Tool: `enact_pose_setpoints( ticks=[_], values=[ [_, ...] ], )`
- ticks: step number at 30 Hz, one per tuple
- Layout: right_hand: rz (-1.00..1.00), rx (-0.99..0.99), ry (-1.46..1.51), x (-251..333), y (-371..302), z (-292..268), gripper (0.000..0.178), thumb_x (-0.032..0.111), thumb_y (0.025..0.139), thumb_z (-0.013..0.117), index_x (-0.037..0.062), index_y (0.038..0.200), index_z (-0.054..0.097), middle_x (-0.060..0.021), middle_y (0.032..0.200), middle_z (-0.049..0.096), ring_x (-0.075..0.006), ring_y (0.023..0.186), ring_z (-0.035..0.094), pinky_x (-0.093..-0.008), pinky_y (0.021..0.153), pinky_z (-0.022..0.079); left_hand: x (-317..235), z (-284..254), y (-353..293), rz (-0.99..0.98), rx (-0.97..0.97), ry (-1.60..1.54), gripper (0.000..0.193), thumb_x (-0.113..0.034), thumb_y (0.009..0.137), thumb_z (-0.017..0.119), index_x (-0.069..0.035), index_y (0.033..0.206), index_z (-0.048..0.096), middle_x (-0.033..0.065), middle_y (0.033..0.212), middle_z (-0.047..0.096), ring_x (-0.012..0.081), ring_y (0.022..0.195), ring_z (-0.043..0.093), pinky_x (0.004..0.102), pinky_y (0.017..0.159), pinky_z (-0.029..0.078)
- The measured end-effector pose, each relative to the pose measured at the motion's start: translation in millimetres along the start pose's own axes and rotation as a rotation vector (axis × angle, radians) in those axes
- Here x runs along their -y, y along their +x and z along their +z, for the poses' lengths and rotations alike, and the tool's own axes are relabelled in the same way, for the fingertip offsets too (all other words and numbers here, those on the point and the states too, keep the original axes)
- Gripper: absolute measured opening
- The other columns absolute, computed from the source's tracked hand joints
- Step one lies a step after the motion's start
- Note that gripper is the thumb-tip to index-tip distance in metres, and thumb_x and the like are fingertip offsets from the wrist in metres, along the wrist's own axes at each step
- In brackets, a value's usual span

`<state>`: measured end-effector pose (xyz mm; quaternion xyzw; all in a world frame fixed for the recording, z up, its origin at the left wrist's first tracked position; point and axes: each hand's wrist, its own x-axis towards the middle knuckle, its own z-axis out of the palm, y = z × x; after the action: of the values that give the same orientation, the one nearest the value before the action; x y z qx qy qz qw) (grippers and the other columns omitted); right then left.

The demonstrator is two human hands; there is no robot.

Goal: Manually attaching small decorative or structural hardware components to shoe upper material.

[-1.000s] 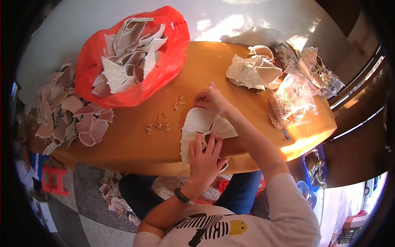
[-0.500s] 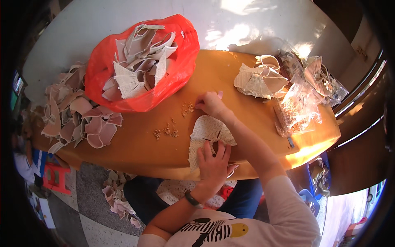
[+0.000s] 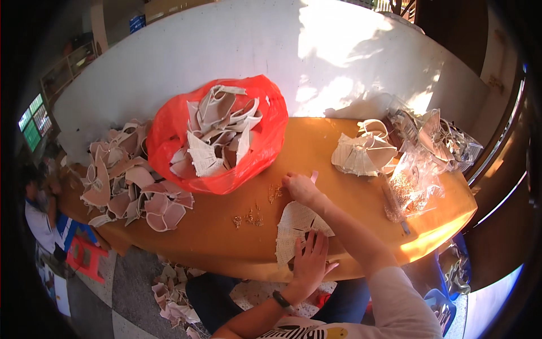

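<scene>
A cream, woven-textured, fan-shaped piece (image 3: 294, 227) with slits in it lies at the table's front edge. Flat on its lower right part rests my left hand (image 3: 309, 261), fingers stretched out and a dark band on the wrist. My right hand (image 3: 302, 187) is just beyond the piece, thumb and fingers pinched together beside a small pile of gold-coloured bits (image 3: 275, 194); whatever is between the fingertips is too small to make out. A pale pink strip (image 3: 314, 176) shows next to that hand. More gold bits (image 3: 254, 218) lie to the left.
A red plastic bag (image 3: 274, 147) full of similar pieces stands at the back left, beside a heap of pink-lined pieces (image 3: 164, 206). Back right are a stack of cream pieces (image 3: 361, 155) and a clear bag of gold bits (image 3: 409, 189). Several pieces (image 3: 172, 299) lie on the floor.
The view has tilted up, so everything sits lower in the picture. My left thumb now spreads outward. My right hand remains by the gold bits.
</scene>
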<state>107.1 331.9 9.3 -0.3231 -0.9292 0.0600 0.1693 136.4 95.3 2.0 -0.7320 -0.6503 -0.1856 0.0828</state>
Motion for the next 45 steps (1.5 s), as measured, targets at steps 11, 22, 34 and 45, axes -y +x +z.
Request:
enact_pose_setpoints(
  ticks=[11, 22, 34, 45],
  values=[
    [-0.029, 0.151, 0.649, -13.8, -137.4, -84.0, 0.009, 0.008, 0.083, 0.065, 0.0016, 0.090, 0.066, -0.0138, 0.081, 0.066, -0.0257, 0.073, 0.065, -0.0343, 0.067, 0.051, 6.1, -6.3, 1.6, -0.016, 0.066, -0.153, 0.085, -0.052, 0.074, 0.070, 0.002, 0.135, 0.046, 0.0131, 0.140, 0.043, 0.0314, 0.129, 0.040, 0.0524, 0.108, 0.029],
    [-0.070, 0.083, 0.628, -21.6, -154.8, -72.4, 0.008, 0.003, 0.083, 0.067, 0.0004, 0.091, 0.066, -0.0120, 0.086, 0.065, -0.0270, 0.079, 0.064, -0.0346, 0.071, 0.051, 3.1, 0.0, -5.2, -0.031, 0.020, -0.221, 0.087, -0.047, 0.077, 0.072, 0.001, 0.141, 0.038, 0.0176, 0.141, 0.039, 0.0341, 0.132, 0.037, 0.0546, 0.110, 0.025],
    [-0.067, 0.084, 0.641, -20.4, -143.1, -72.5, 0.008, 0.005, 0.076, 0.067, 0.0015, 0.082, 0.068, -0.0138, 0.082, 0.066, -0.0301, 0.076, 0.065, -0.0363, 0.069, 0.052, 6.8, 1.3, -4.7, -0.015, 0.055, -0.196, 0.089, -0.044, 0.078, 0.073, -0.001, 0.145, 0.035, 0.0177, 0.142, 0.037, 0.0334, 0.135, 0.035, 0.0536, 0.113, 0.022],
    [0.041, 0.393, 0.479, -25.7, -112.8, -74.3, 0.014, 0.012, 0.069, 0.077, 0.0036, 0.077, 0.070, -0.0081, 0.069, 0.067, -0.0206, 0.066, 0.065, -0.0316, 0.062, 0.051, 6.4, 2.3, -5.9, -0.021, 0.059, -0.179, 0.087, -0.044, 0.079, 0.071, -0.001, 0.145, 0.034, 0.0174, 0.142, 0.037, 0.0330, 0.135, 0.035, 0.0530, 0.113, 0.022]
  ],
)
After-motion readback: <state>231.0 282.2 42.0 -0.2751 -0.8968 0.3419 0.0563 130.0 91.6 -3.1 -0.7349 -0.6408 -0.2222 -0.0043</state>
